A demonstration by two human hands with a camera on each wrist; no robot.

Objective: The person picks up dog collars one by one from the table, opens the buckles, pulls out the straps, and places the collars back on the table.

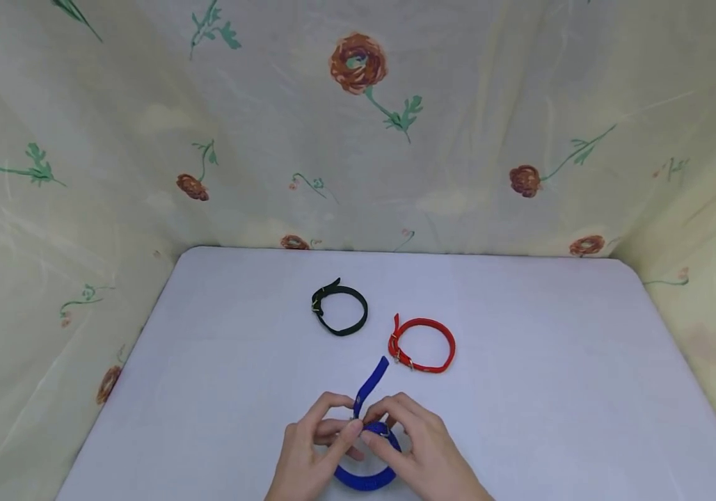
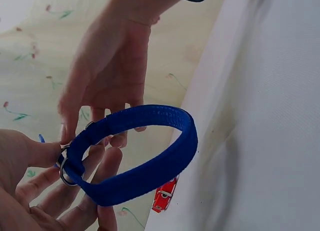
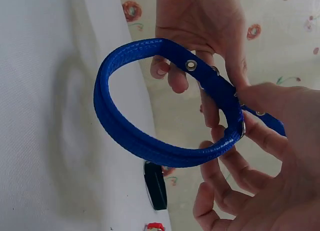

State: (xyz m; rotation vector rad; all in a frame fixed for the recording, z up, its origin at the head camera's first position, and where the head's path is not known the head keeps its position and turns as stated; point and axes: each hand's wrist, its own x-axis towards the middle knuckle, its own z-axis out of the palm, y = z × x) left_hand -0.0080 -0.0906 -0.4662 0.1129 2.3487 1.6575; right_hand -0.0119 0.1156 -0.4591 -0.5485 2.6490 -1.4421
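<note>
A blue collar [image 1: 365, 481] is held in a closed loop near the table's front edge, its free strap end [image 1: 371, 385] pointing up and away. My left hand [image 1: 314, 445] pinches it at the buckle with thumb and fingers. From the other side my right hand [image 1: 423, 445] pinches the band close by. Metal rings [image 2: 66, 171] at the buckle show in the left wrist view, partly covered by the left thumb. The right wrist view shows a metal eyelet [image 3: 190, 65] in the blue band.
Beyond the hands, a red collar [image 1: 451, 344] lies buckled in a loop on the white table [image 1: 552, 390]. A dark green or black collar [image 1: 365, 313] lies farther back to its left. Flower-patterned cloth [image 1: 458, 125] stands around the back and sides of the table.
</note>
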